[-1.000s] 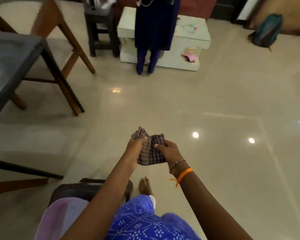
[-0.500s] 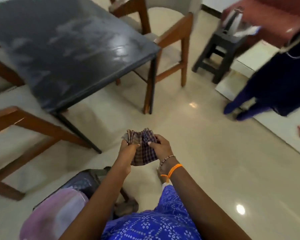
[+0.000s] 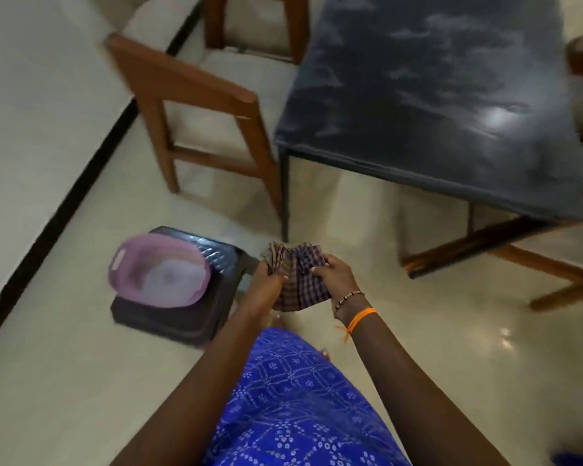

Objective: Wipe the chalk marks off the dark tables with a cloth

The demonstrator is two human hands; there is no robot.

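Note:
A checked cloth (image 3: 300,280), bunched into folds, hangs between both hands at the middle of the view. My left hand (image 3: 266,284) grips its left side and my right hand (image 3: 337,277) grips its right side. Both are held in the air over the floor. The dark table (image 3: 435,95) stands ahead and to the right, its top smeared with whitish chalk marks. The hands are short of the table's near edge and lower in the frame.
A pink basin (image 3: 159,270) sits on a dark low stool (image 3: 196,314) just left of my hands. A wooden chair (image 3: 196,105) stands left of the table. More wooden chair legs (image 3: 505,247) lie under the table's right side. A wall skirting (image 3: 64,210) runs along the left.
My view has swung left, bringing the table from upper left to upper right and revealing the basin on the stool. Both hands still grip the cloth the same way.

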